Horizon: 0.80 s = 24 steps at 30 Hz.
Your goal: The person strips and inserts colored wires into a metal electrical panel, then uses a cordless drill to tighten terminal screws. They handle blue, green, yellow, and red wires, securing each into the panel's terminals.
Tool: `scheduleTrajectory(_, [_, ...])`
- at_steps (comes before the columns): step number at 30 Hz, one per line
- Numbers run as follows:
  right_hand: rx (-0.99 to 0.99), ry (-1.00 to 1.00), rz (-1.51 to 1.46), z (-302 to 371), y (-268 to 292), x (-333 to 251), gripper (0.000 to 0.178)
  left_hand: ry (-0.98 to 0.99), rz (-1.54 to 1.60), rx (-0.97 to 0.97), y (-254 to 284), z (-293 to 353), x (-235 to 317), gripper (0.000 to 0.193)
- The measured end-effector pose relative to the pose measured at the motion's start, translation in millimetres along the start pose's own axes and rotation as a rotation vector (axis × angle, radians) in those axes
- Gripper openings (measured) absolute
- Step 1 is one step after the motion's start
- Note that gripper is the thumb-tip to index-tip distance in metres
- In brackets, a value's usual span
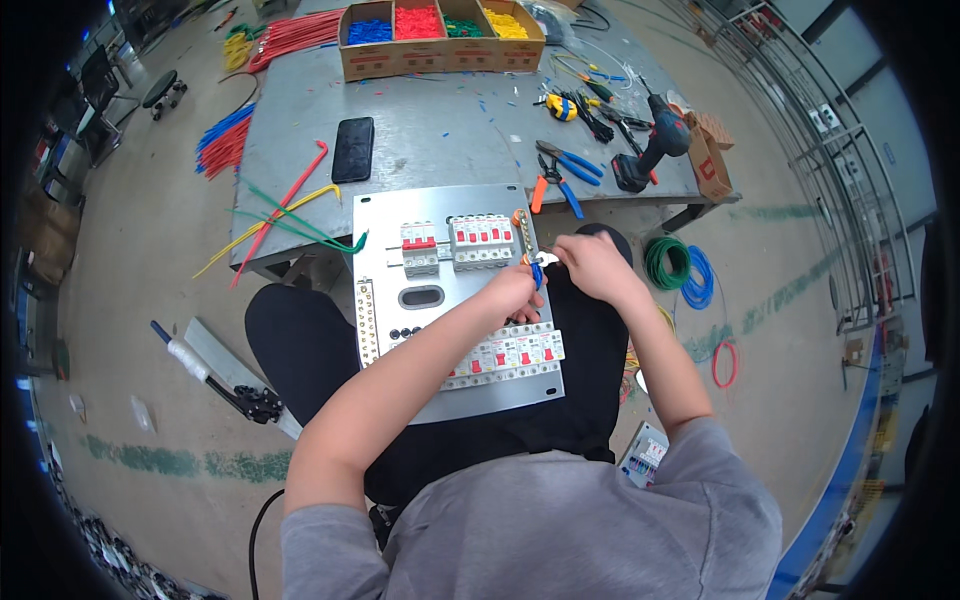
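A grey metal mounting plate (pixel 400 300) lies across my thighs. It carries a breaker with a red toggle (pixel 419 245), a row of breakers with red switches (pixel 482 240), a lower breaker row (pixel 505 355) and a brass terminal strip (pixel 366 320) at its left edge. My left hand (pixel 515 292) is closed at the plate's right side, by a small blue piece (pixel 538 274) whose kind I cannot make out. Close beside it, my right hand (pixel 592 264) is pinched at a small white piece (pixel 546 258), just below another brass terminal strip (pixel 525 235).
Ahead stands a metal table (pixel 440 140) with a divided cardboard box (pixel 440 62) of coloured small parts, a phone (pixel 353 150), pliers (pixel 570 162), orange-and-blue-handled cutters (pixel 557 187) and a cordless drill (pixel 655 145). Wire coils (pixel 667 262) lie on the floor at right; loose wires (pixel 285 222) overhang the table's left corner.
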State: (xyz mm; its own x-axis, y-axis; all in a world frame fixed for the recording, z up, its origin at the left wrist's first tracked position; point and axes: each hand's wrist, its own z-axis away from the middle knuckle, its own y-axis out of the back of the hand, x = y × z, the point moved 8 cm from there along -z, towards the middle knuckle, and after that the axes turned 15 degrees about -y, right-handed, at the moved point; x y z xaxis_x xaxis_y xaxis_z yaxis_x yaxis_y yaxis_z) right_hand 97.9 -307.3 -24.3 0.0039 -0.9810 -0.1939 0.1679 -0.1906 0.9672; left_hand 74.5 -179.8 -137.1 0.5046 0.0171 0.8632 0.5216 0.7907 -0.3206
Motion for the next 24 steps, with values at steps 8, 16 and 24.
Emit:
scheduleTrajectory(8, [-0.047,0.286,0.217,-45,-8,-13,0.015,-0.009,0.014,-0.005,0,-2,-2,0.041])
scheduleTrajectory(16, [-0.082,0.532,0.343,-65,-11,-35,0.014,-0.006,-0.004,0.002,2,-7,-7,0.035])
scheduleTrajectory(24, [-0.178,-0.017,0.218,-38,-31,-1,0.022,0.0,0.041,-0.005,-1,-1,1,0.037])
